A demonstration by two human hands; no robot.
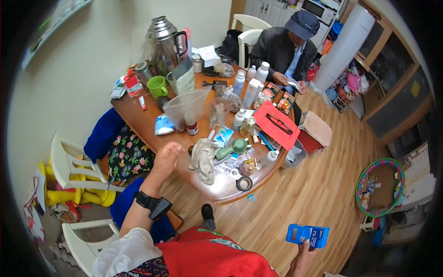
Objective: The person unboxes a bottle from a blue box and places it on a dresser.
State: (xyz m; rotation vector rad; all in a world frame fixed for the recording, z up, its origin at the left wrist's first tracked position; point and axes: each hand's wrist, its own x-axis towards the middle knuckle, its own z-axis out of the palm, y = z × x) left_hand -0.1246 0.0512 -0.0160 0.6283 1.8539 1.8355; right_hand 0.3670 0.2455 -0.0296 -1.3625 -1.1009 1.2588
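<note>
My left hand point(168, 156) is raised by the near left edge of the wooden table point(214, 191), its fingers curled closed. Whatever may be inside them is hidden. A black band with a dark device point(156, 206) circles that wrist. To its right a crumpled greyish cloth point(203, 159) hangs over the table edge, beside a green ribbed-headed object point(238, 146). At the lower right, above the floor and away from the table, my right hand point(303, 254) grips a small blue box point(306, 234), with its thumb across the lower side.
Bottles, a green mug point(158, 86), a clear plastic bag point(187, 108), a large metal flask point(164, 46) and a red sheet with glasses point(276, 125) crowd the table. Another person point(288, 51) sits at the far side, holding something white. White chairs point(76, 166) stand at left; a hoop point(357, 184) is at right.
</note>
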